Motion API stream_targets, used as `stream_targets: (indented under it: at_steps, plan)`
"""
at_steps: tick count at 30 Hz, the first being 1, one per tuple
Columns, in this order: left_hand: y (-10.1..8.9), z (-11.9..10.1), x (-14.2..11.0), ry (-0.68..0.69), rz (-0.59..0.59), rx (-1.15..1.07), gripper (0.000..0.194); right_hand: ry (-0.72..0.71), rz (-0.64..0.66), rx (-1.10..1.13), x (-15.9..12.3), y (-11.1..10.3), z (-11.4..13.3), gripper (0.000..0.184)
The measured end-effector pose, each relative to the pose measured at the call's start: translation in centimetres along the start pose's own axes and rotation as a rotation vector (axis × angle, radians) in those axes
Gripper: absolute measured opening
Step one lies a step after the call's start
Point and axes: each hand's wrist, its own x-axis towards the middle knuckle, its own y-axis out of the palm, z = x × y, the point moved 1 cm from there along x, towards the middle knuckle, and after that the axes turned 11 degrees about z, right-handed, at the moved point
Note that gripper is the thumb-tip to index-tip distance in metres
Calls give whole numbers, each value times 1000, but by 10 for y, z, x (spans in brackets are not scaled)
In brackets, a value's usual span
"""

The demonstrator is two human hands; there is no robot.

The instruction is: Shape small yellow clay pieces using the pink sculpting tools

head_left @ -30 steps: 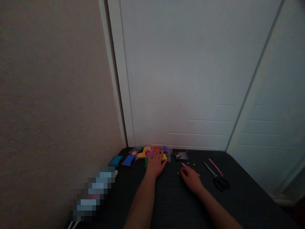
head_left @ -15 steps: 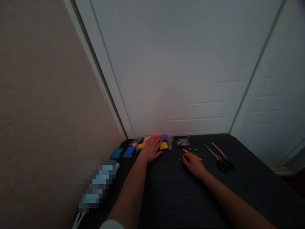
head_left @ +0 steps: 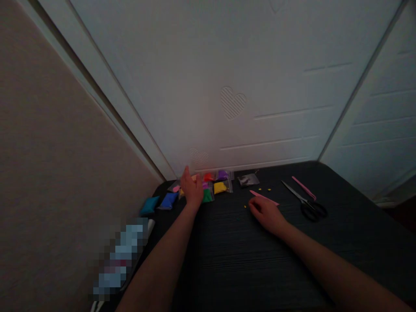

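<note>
My left hand (head_left: 192,188) is over the small clear bags at the back of the dark table, its fingers stretched out and partly hiding some of them. Around it show bags of blue (head_left: 168,200), green (head_left: 207,196), yellow (head_left: 220,187), red (head_left: 208,177) and purple (head_left: 222,175) clay-like material. My right hand (head_left: 267,215) rests on the table with fingers curled together; what they hold, if anything, is hidden. Just behind it lies a pink pointed tool (head_left: 264,197). Tiny yellow bits (head_left: 245,206) lie near its fingertips.
Black-handled scissors (head_left: 303,201) and a second pink tool (head_left: 303,188) lie to the right. A grey bag (head_left: 248,180) sits by the white panel (head_left: 276,86). A teal packet (head_left: 150,205) and a blurred-out object (head_left: 121,258) are at the left wall.
My left hand has shifted left over the bags and its fingers now point upward, uncovering the green bag. The right hand stays in place. The camera view has tilted.
</note>
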Motion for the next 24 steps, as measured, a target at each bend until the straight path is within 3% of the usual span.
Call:
stream_targets:
  at_steps: [6, 24]
  plan:
    - [6, 2, -17, -7, -78, -228, 57, 10, 62, -21, 5, 1, 1, 17]
    - [8, 11, -22, -55, -35, -304, 61, 41, 163, -243, 6, 3, 2, 27]
